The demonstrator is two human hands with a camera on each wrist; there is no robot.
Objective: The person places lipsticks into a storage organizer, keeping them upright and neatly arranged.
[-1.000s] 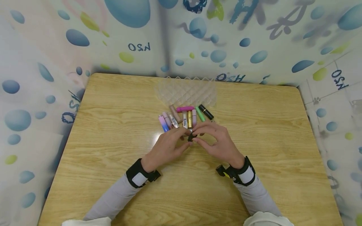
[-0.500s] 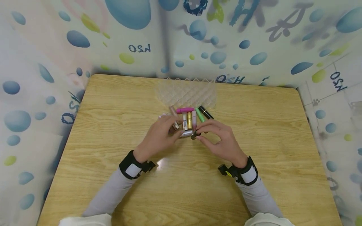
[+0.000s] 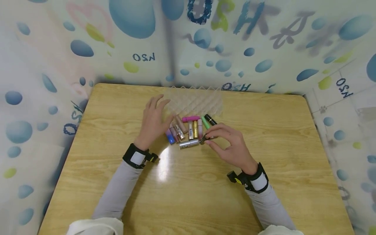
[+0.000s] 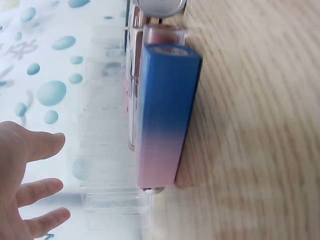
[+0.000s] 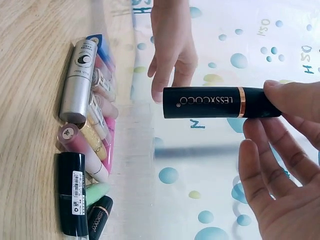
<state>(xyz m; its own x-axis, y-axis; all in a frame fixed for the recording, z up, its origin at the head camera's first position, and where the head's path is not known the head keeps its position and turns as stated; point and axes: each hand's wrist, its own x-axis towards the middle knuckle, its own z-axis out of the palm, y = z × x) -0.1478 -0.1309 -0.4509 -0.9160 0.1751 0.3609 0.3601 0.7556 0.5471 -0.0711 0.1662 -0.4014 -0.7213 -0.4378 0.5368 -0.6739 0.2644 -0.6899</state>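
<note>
My right hand (image 3: pixel 232 147) pinches a black lipstick tube (image 5: pixel 205 103) with a gold band between thumb and fingers, held over the right front of a group of cosmetic tubes. The left hand (image 3: pixel 152 122) has its fingers spread, holds nothing, and hovers by the left end of a clear diamond-patterned plastic organizer (image 3: pixel 195 101). Below its thumb lies a blue-to-pink tube (image 4: pixel 167 115). A silver tube (image 3: pixel 189 144) lies crosswise at the front of the group, close to the black lipstick in the head view.
Several other tubes lie close together, among them a magenta one (image 3: pixel 191 118), a gold one (image 3: pixel 195 129), a green one (image 3: pixel 205 122) and a black one (image 3: pixel 210 119). The wooden table (image 3: pixel 279 140) meets a patterned backdrop (image 3: pixel 249 70) along its far edge.
My left hand has left the front of the tubes and moved left and back to the organizer's left end, fingers spreading. The right hand keeps its pinch on the black lipstick, almost in place.
</note>
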